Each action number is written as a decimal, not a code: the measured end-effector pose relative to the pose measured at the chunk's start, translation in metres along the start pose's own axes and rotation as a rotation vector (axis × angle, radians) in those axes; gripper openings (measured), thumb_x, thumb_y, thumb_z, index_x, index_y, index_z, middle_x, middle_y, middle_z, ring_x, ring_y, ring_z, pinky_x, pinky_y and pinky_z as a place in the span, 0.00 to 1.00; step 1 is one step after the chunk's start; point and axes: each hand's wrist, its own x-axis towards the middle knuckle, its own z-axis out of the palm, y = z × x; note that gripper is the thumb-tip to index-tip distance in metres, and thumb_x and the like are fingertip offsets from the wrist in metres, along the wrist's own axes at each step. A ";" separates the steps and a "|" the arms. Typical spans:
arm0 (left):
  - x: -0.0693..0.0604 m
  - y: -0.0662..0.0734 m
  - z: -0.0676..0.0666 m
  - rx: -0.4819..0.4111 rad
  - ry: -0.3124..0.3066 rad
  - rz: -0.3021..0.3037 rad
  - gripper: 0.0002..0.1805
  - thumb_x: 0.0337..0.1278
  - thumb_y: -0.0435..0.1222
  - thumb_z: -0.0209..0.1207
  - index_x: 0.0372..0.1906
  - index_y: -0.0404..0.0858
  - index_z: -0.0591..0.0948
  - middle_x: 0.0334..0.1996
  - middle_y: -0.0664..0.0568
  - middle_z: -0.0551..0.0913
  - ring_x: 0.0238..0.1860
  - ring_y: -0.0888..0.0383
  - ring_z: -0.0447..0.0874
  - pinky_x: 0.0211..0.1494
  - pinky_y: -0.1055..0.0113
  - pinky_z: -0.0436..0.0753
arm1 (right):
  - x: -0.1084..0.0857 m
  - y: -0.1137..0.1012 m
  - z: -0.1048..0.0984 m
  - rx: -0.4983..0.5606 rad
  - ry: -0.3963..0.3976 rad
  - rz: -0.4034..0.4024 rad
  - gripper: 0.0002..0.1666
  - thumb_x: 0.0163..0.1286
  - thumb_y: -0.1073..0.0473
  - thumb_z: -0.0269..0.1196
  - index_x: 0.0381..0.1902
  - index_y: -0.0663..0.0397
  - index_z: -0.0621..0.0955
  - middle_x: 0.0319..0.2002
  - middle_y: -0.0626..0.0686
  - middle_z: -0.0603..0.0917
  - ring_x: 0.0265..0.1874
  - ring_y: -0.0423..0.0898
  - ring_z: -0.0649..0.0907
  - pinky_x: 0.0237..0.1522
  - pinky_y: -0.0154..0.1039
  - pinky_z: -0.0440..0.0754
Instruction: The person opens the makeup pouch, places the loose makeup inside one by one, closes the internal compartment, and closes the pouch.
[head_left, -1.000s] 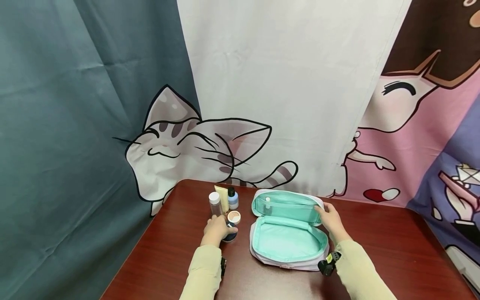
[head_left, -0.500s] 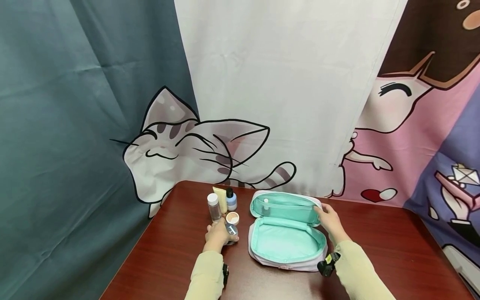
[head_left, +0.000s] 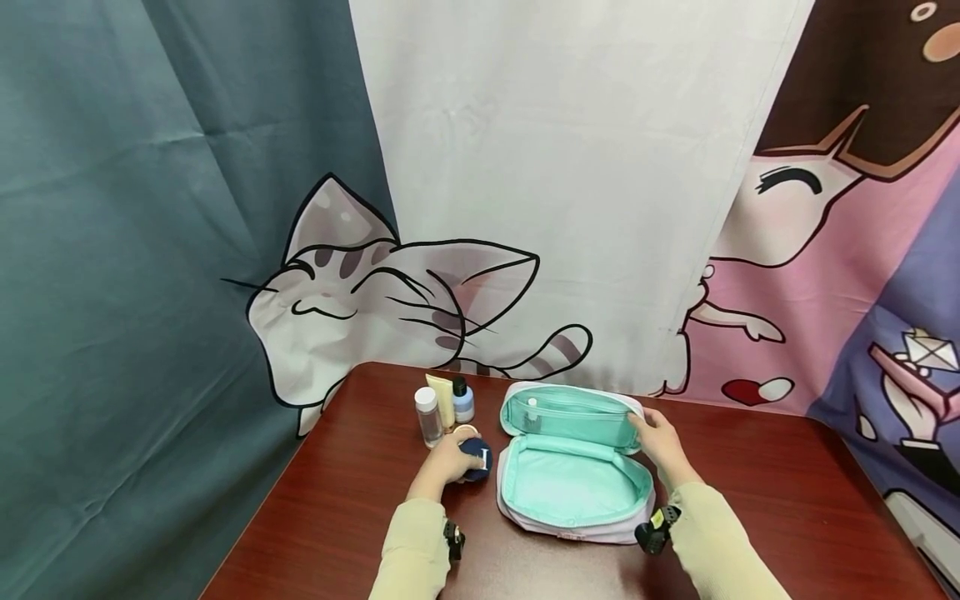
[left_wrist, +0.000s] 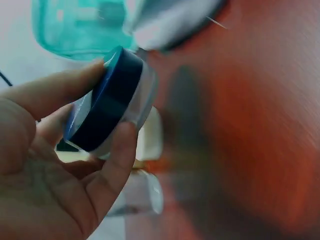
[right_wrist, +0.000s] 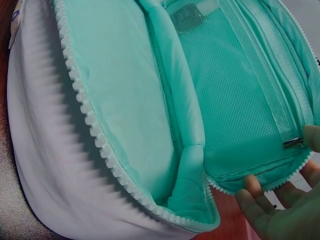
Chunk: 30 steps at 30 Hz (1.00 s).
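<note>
My left hand [head_left: 447,458] holds a round jar [left_wrist: 106,102] with a dark blue lid and a clear base, thumb on one side and fingers on the other. In the left wrist view the jar is tilted and off the table. My right hand [head_left: 662,442] grips the right edge of the raised flap of a toiletry bag [head_left: 576,487]; its thumb is inside the rim and its fingers outside. The bag lies unzipped, pale lilac outside and mint green inside. A small white-capped item [head_left: 532,410] sits behind the flap's mesh pocket [right_wrist: 235,110].
Left of the bag stand a clear bottle [head_left: 429,419] with a white cap, a pale yellow tube [head_left: 442,400] and a blue bottle [head_left: 462,404] with a black cap. A small round container [head_left: 467,431] is partly hidden behind my left hand. A printed curtain hangs behind the table [head_left: 757,475].
My left hand has taken the dark blue-lidded jar up and moved it a little right, toward the bag. My right hand keeps its hold on the flap.
</note>
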 end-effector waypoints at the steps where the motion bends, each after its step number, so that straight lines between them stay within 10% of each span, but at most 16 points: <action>1: 0.001 0.005 -0.001 -0.013 -0.015 0.014 0.25 0.48 0.29 0.63 0.56 0.38 0.76 0.51 0.32 0.72 0.34 0.48 0.76 0.24 0.61 0.80 | 0.000 0.000 0.000 0.001 0.000 0.001 0.36 0.73 0.46 0.47 0.67 0.65 0.56 0.62 0.70 0.60 0.57 0.68 0.67 0.57 0.57 0.65; 10: 0.015 0.048 0.007 0.044 -0.093 0.245 0.25 0.56 0.31 0.57 0.61 0.42 0.73 0.58 0.38 0.71 0.55 0.44 0.71 0.51 0.51 0.74 | -0.002 -0.002 0.000 0.014 0.002 -0.005 0.34 0.73 0.48 0.47 0.66 0.66 0.57 0.61 0.71 0.62 0.56 0.67 0.68 0.55 0.56 0.67; 30: 0.033 0.115 0.053 0.294 0.225 0.475 0.20 0.51 0.32 0.63 0.51 0.50 0.79 0.49 0.57 0.79 0.51 0.55 0.74 0.50 0.63 0.74 | -0.001 0.004 0.000 0.026 0.004 -0.003 0.32 0.73 0.49 0.47 0.65 0.67 0.59 0.61 0.71 0.62 0.57 0.68 0.67 0.58 0.56 0.65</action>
